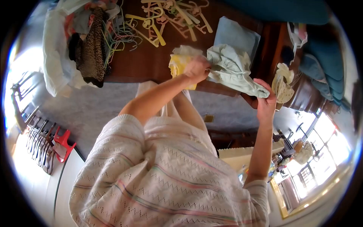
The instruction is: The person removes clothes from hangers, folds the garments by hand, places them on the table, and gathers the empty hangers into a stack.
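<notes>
Stretched between my hands is a pale green garment [232, 70], which looks like a small pair of pants with a gathered edge. My left hand [197, 69] is closed, pinching its left edge. At the lower right end, my right hand [266, 100] grips the narrow cuff-like part, thumb on top. Folded yellow-and-white cloth [177, 66] lies on the table partly beneath my left hand. Behind the garment is a light blue folded cloth or flat packet [238, 36]; I cannot tell which. The garment covers part of it.
Several pastel hangers [151, 28] lie on the dark wooden table [128, 62]. A leopard-print cloth [90, 49], thin wire hangers [121, 36] and a white plastic bag [55, 49] are at left. A cream patterned cloth [283, 85] hangs near my right hand. A red stool [65, 145] stands at left.
</notes>
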`<state>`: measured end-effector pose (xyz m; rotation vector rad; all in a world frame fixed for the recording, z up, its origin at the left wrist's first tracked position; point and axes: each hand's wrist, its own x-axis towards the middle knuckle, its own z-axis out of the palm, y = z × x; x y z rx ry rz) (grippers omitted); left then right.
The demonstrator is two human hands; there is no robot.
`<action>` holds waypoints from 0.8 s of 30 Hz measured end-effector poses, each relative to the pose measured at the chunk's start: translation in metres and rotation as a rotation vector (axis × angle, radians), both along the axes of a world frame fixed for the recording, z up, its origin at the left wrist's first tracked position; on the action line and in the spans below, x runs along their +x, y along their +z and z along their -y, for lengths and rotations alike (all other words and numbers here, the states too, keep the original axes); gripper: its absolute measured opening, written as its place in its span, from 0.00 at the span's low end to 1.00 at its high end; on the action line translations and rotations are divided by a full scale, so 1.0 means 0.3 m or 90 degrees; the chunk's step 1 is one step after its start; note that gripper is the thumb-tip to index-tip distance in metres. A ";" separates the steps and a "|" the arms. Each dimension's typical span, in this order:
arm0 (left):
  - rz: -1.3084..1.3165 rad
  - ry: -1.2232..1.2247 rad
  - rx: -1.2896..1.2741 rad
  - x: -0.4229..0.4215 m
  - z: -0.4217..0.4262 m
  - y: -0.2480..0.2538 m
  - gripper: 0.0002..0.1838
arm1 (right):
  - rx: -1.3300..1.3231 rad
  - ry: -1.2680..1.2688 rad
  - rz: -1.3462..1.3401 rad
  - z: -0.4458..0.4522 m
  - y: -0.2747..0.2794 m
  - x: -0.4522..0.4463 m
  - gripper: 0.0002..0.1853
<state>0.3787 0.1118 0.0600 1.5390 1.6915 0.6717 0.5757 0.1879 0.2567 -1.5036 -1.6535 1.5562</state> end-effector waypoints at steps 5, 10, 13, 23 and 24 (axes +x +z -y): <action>-0.111 -0.053 0.064 0.033 0.019 0.026 0.12 | 0.063 0.023 -0.009 -0.011 0.030 0.007 0.16; -0.180 -0.123 0.123 0.096 -0.014 0.117 0.11 | 0.063 0.055 -0.009 -0.014 0.083 -0.003 0.18; -0.274 -0.168 0.068 0.112 -0.073 0.108 0.11 | 0.121 0.145 0.052 -0.023 0.133 -0.005 0.18; -0.131 -0.045 0.308 -0.235 -0.204 0.315 0.04 | 0.256 0.093 0.170 -0.049 0.328 0.071 0.12; -0.078 -0.035 0.304 -0.278 -0.214 0.336 0.05 | 0.242 0.049 0.167 -0.048 0.343 0.082 0.10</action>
